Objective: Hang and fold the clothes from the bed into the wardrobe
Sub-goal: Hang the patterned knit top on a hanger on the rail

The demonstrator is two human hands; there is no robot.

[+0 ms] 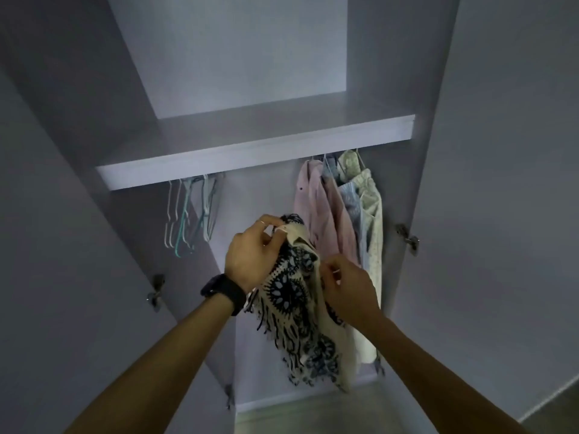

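Left hand (250, 261) and right hand (351, 288) each clamp a grip on the crumpled cream garment (297, 321) with dark medallions.

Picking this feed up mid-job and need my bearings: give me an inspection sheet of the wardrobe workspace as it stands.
Surface: wardrobe shelf spans the compartment, above the hanging space.
Job's things: patterned garment, cream with dark print, held in front of the opening; empty hangers bunched at left under the shelf; pink shirt, blue garment and pale floral garment hang at right.
Clutter: nothing seen.
Hands: left hand grips the patterned garment's top; right hand pinches its edge lower down.
Cables: nothing seen.
Surroundings: door hinges on both sides; dim light; dark watch on the left wrist.
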